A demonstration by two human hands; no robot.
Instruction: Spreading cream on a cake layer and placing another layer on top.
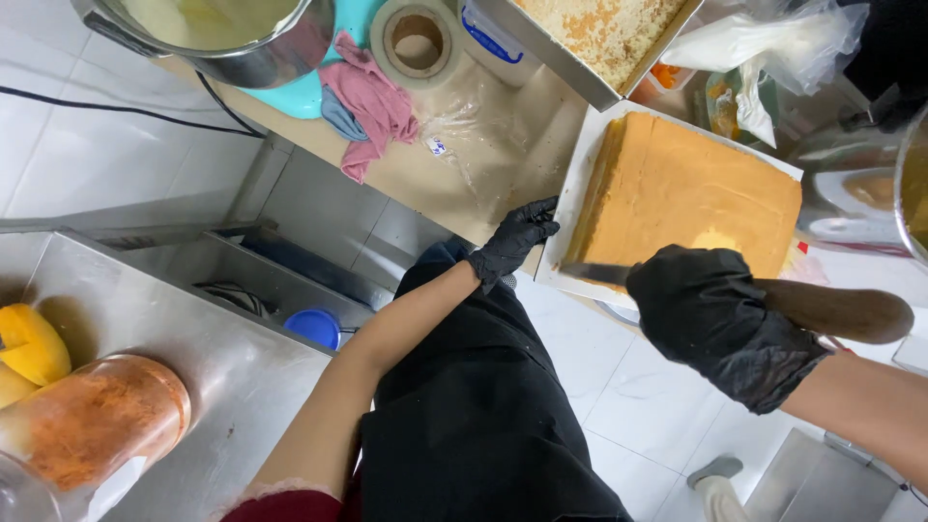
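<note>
Here, right hand [720, 319] gripping a wooden-handled knife [764, 298] against sponge cake [691, 188], left hand [512, 240] fingers bent, steadying white tray [570, 198] edge.

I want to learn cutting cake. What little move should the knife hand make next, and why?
Probably draw the knife gently along the near edge of the sponge cake. The right hand holds the blade at that edge, and the left hand steadies the white board at its corner.

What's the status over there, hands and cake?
Left hand steadying the white tray. Right hand gripping knife, blade at sponge cake edge. Nothing blocking.
</note>
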